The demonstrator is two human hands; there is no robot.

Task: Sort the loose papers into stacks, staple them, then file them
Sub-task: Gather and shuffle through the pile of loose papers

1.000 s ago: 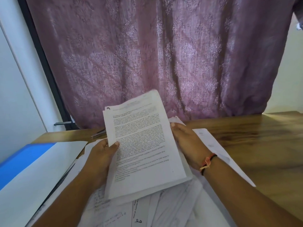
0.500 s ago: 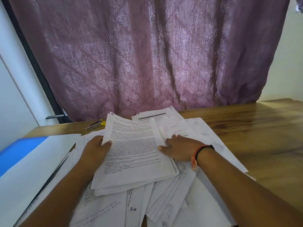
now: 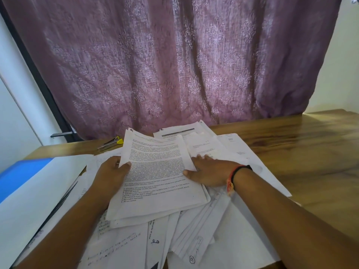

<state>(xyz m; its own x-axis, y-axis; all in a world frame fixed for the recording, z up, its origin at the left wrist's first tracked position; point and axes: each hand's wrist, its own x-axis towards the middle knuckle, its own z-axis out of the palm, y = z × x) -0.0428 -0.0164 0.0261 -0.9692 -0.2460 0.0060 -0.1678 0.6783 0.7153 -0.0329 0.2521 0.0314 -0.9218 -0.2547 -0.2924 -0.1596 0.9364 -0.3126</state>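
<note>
A printed stack of papers (image 3: pixel 159 177) lies on top of a spread of loose papers (image 3: pixel 196 235) on the wooden table (image 3: pixel 310 148). My left hand (image 3: pixel 112 172) grips the stack's left edge, thumb on top of the page. My right hand (image 3: pixel 208 172) lies flat on the loose sheets just right of the stack, fingers straight, thumb touching the stack's right edge. A stapler (image 3: pixel 110 143) with a yellow tip lies at the back left, behind the papers. More printed sheets (image 3: pixel 209 140) fan out behind the stack.
A white and blue folder (image 3: pixel 29 191) lies at the left, partly over the paper pile. A purple curtain (image 3: pixel 174 65) hangs behind the table. Bare wood shows at the right.
The stack was held up off the table a second ago; it now lies on the pile. My right hand let go of its edge and spread flat on the sheets beside it.
</note>
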